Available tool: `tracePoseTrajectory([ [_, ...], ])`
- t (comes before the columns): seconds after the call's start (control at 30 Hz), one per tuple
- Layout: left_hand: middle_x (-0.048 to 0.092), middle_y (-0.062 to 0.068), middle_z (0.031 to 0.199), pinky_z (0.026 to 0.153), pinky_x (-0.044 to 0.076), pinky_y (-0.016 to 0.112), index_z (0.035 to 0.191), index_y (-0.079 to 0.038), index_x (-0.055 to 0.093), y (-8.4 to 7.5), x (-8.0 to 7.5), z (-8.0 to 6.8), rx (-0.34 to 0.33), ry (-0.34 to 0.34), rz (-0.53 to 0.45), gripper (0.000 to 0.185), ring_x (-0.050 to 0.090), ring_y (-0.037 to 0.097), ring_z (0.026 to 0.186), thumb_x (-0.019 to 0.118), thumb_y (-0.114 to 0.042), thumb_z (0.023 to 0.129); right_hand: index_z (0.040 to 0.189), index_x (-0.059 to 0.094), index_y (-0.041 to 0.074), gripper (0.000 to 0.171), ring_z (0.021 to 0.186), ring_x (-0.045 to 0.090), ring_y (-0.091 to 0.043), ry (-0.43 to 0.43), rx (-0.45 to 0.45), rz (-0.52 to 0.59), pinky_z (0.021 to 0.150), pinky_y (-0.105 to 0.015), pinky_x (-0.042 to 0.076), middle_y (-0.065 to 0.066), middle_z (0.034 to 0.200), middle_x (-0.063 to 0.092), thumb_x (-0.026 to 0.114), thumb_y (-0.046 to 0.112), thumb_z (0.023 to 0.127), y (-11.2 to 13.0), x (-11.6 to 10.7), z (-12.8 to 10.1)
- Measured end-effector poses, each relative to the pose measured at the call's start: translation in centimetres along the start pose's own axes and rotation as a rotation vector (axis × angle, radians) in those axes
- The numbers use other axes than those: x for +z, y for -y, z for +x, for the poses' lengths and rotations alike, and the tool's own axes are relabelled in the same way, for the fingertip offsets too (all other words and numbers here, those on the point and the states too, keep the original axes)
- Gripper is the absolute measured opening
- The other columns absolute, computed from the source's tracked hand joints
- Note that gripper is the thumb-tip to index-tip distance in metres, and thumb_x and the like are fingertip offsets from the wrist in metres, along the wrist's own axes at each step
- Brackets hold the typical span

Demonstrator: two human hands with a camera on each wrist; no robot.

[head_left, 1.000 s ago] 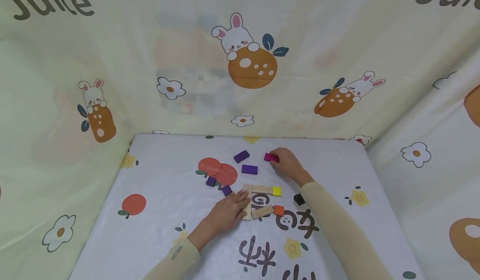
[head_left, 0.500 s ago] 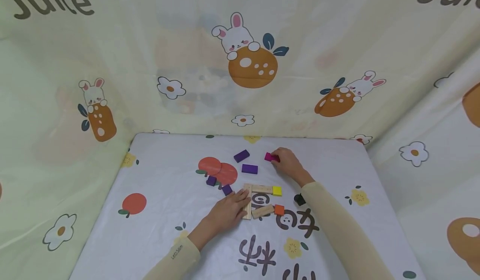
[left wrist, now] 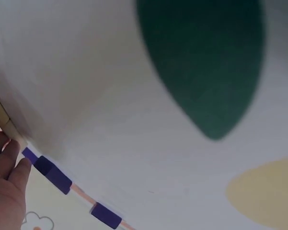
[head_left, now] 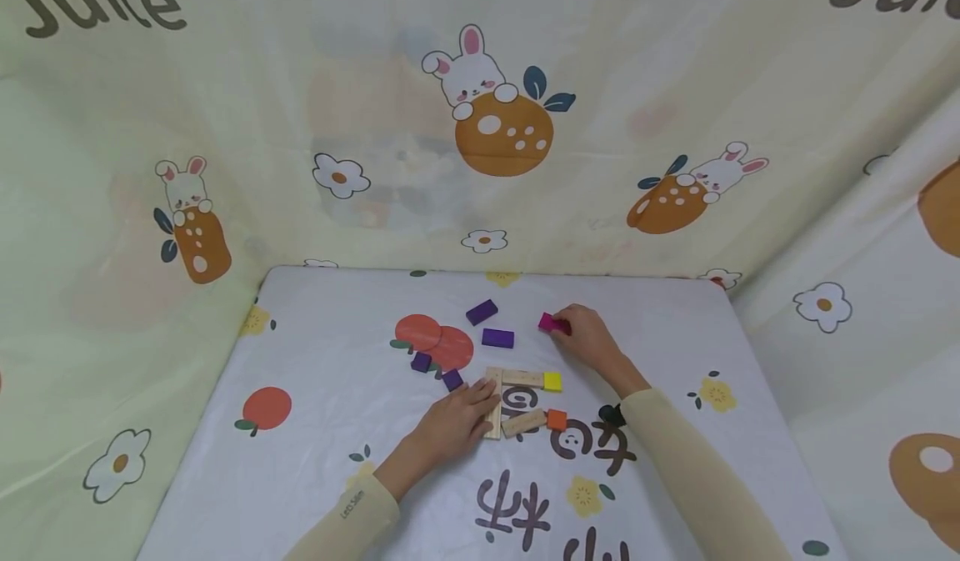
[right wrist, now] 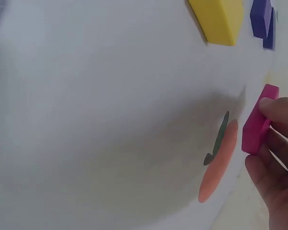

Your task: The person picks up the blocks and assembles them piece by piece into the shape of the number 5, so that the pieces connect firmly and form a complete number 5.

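Observation:
My right hand [head_left: 587,336] pinches a magenta block [head_left: 552,323] and holds it just above the white printed tablecloth [head_left: 315,428]; the right wrist view shows the same magenta block [right wrist: 257,125] between thumb and fingers. My left hand [head_left: 457,421] rests flat with straight fingers on a long wooden block [head_left: 493,403] that stands on the left of a small flat layout. In that layout lie two more wooden blocks [head_left: 523,379], a yellow cube [head_left: 552,382] and an orange cube [head_left: 557,419].
Several purple blocks [head_left: 498,338] lie scattered behind the layout. A small black piece [head_left: 609,415] sits beside my right sleeve. Cloth walls with rabbit prints [head_left: 487,119] close in the table at the back and both sides.
My right hand has drawn the magenta block a little toward me and to the right. The left hand has stayed on the wooden block.

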State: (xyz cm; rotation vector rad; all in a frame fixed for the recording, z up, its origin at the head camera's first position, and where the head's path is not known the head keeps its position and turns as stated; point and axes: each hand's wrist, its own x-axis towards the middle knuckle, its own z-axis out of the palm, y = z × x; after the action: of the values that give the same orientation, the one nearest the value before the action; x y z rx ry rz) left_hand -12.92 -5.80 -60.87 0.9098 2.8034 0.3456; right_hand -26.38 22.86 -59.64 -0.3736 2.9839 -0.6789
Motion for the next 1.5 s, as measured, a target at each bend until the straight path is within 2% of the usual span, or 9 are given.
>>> tracePoseTrajectory([
  [0.23,0.041,-0.001,0.170,0.131,0.036,0.040,0.157,-0.019,0.053,0.1,0.3,0.0,-0.012,0.021,-0.001,0.054,0.037,0.018,0.161,0.062,-0.036,0.107,0.127,0.075,0.001,0.038,0.112,0.067,-0.036,-0.057,-0.013,-0.011,0.103,-0.053,0.061,-0.019,0.123,0.075,0.083,0.013,0.091,0.6,-0.5,-2.9],
  [0.4,0.043,-0.001,0.170,0.131,0.036,0.039,0.157,-0.019,0.054,0.1,0.4,0.1,-0.004,0.008,0.012,0.054,0.038,0.017,0.160,0.063,-0.036,0.107,0.125,0.075,0.002,0.038,0.108,0.068,-0.035,-0.094,-0.020,-0.023,0.099,-0.053,0.063,-0.019,0.119,0.075,0.085,0.013,0.090,0.6,-0.7,-5.1],
  [0.93,0.045,0.001,0.169,0.130,0.037,0.040,0.155,-0.017,0.055,0.1,0.5,0.0,0.013,-0.021,-0.006,0.052,0.040,0.019,0.159,0.063,-0.035,0.107,0.123,0.076,0.006,0.038,0.112,0.068,-0.033,-0.073,0.081,-0.035,0.093,-0.048,0.066,-0.016,0.121,0.073,0.086,0.018,0.089,0.1,-0.2,-12.8],
  [1.07,0.045,0.001,0.169,0.130,0.037,0.040,0.156,-0.016,0.055,0.1,0.4,0.0,0.009,-0.014,-0.011,0.053,0.039,0.019,0.160,0.063,-0.035,0.107,0.121,0.076,0.006,0.036,0.111,0.068,-0.032,-0.079,0.072,-0.035,0.091,-0.046,0.066,-0.015,0.121,0.072,0.087,0.018,0.089,0.4,0.2,-14.7],
  [1.3,0.045,0.002,0.169,0.130,0.037,0.041,0.156,-0.015,0.054,0.0,0.3,0.0,0.015,-0.016,-0.012,0.053,0.039,0.019,0.160,0.062,-0.034,0.107,0.115,0.079,0.008,0.032,0.106,0.069,-0.023,-0.102,0.055,-0.024,0.090,-0.041,0.066,-0.009,0.118,0.073,0.089,0.015,0.086,1.5,1.2,-17.5],
  [1.5,0.044,0.002,0.169,0.130,0.037,0.041,0.156,-0.015,0.054,0.0,0.4,-0.1,0.013,-0.014,-0.013,0.053,0.039,0.020,0.160,0.062,-0.035,0.107,0.117,0.079,0.011,0.034,0.108,0.069,-0.020,-0.061,0.090,-0.020,0.094,-0.040,0.065,-0.006,0.119,0.072,0.089,0.019,0.086,2.9,1.7,-19.4],
])
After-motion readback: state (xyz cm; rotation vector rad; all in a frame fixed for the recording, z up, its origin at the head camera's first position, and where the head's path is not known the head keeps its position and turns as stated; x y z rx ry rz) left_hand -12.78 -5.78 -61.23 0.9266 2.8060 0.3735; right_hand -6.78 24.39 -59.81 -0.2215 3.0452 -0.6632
